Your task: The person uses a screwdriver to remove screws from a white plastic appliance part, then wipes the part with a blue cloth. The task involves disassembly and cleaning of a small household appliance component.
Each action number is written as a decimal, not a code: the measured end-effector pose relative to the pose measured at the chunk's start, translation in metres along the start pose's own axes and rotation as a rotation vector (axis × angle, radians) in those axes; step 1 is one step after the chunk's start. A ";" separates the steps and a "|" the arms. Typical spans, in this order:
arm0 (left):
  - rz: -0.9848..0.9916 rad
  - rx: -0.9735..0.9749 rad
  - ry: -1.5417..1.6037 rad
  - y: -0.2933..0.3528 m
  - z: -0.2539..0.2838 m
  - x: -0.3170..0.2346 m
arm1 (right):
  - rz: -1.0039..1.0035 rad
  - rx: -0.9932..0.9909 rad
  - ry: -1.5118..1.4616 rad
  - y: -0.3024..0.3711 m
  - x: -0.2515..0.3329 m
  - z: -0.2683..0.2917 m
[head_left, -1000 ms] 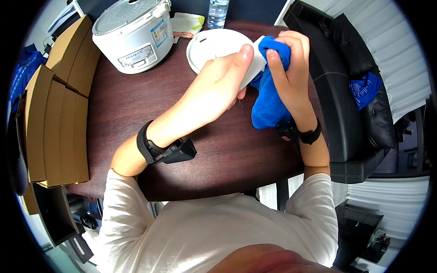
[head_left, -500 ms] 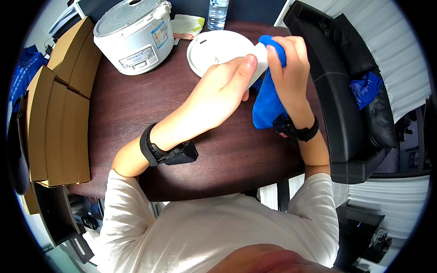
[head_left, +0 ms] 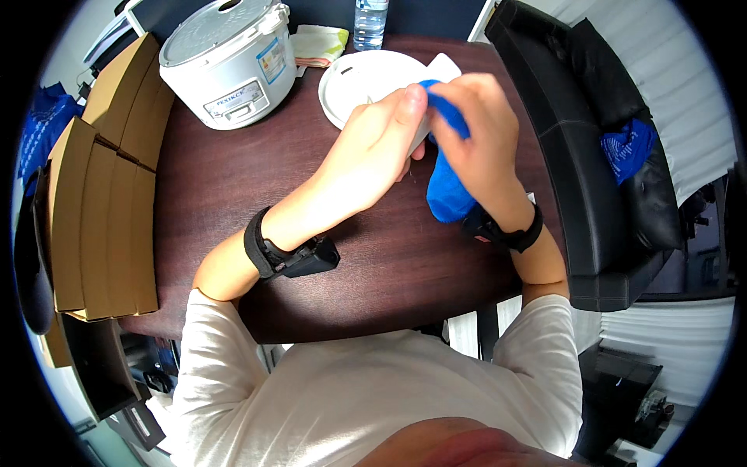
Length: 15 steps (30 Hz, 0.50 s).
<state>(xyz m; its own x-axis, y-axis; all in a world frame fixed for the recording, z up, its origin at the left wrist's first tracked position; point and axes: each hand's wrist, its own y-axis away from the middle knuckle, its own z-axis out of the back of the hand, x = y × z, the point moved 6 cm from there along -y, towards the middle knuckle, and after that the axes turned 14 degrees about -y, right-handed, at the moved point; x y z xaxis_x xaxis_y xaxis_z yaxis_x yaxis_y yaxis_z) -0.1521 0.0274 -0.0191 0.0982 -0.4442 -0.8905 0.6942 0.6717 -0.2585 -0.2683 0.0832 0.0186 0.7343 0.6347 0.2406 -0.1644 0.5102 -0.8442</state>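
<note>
My left hand [head_left: 372, 148] is closed around a white flat plastic piece [head_left: 443, 68]. Its far end sticks out past my fingers and the rest is mostly covered, so its kind is unclear. Blue cloth [head_left: 450, 191] is gripped in my right hand [head_left: 484, 140], slightly blurred, with the fingers wrapping the cloth over the piece beside my left thumb. The lower part of the cloth hangs loose above the table. Just beyond my left hand lies a round white lid-like disc [head_left: 350, 84], partly hidden by that hand.
A white rice cooker [head_left: 226, 70] stands at the far left of the dark wooden table [head_left: 210, 202]. Behind the disc are a folded towel [head_left: 319, 45] and a water bottle [head_left: 370, 27]. Cardboard boxes [head_left: 101, 226] line the left side; a black sofa [head_left: 580, 171] is at right.
My right hand has shifted left and nearer to my left hand, sliding the cloth along the white piece. The piece's far end now shows uncovered.
</note>
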 end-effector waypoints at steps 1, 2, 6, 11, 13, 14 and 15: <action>-0.015 0.007 -0.014 0.001 -0.001 0.001 | -0.041 -0.038 -0.009 -0.001 -0.009 0.004; -0.029 0.011 -0.026 0.001 -0.002 0.002 | -0.071 -0.067 0.014 -0.004 -0.016 0.009; -0.063 0.027 -0.084 0.003 -0.005 -0.004 | -0.118 -0.098 -0.037 -0.007 -0.037 0.020; -0.151 -0.015 -0.164 0.004 -0.002 -0.014 | -0.172 -0.097 -0.072 -0.005 -0.045 0.019; -0.106 0.028 -0.196 0.006 -0.004 -0.010 | -0.175 -0.105 -0.057 -0.004 -0.041 0.018; -0.084 0.050 -0.211 0.006 -0.005 -0.008 | -0.177 -0.109 -0.049 -0.004 -0.038 0.017; -0.081 0.035 -0.212 0.007 -0.004 -0.008 | -0.187 -0.094 -0.057 -0.003 -0.038 0.016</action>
<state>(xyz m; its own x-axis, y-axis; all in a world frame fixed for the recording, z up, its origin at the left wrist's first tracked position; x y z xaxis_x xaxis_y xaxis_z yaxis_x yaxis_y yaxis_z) -0.1511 0.0379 -0.0150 0.1868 -0.6130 -0.7677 0.7298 0.6097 -0.3093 -0.3058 0.0667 0.0200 0.7075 0.5671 0.4217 0.0357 0.5673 -0.8227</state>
